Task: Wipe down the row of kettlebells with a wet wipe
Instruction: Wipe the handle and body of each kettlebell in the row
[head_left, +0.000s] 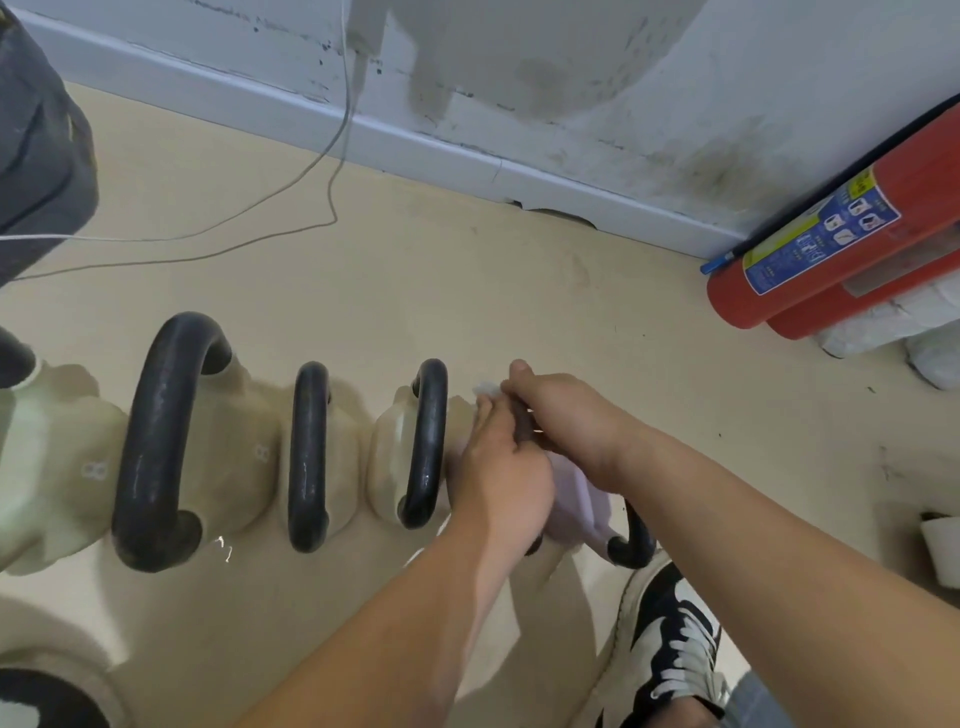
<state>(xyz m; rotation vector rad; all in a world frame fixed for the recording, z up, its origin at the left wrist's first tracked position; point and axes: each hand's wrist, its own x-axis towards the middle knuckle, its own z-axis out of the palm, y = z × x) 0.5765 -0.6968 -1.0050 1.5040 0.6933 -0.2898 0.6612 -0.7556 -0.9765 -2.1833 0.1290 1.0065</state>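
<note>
Several kettlebells with cream bodies and black handles stand in a row on the floor, such as the big one (156, 447) and a smaller one (423, 441). The rightmost, a lilac kettlebell (582, 506), is mostly covered by my hands. My right hand (566, 426) is closed over its black handle, with a bit of white wet wipe (485, 388) sticking out by the thumb. My left hand (501, 467) is pressed against the lilac kettlebell's left side, its fingertips reaching the wipe.
A red fire extinguisher (831, 244) lies at the right by the wall. A grey cable (291, 208) trails over the beige floor at the back left, near a dark grey bag (36, 156). My black-and-white shoe (670, 639) stands just below the lilac kettlebell.
</note>
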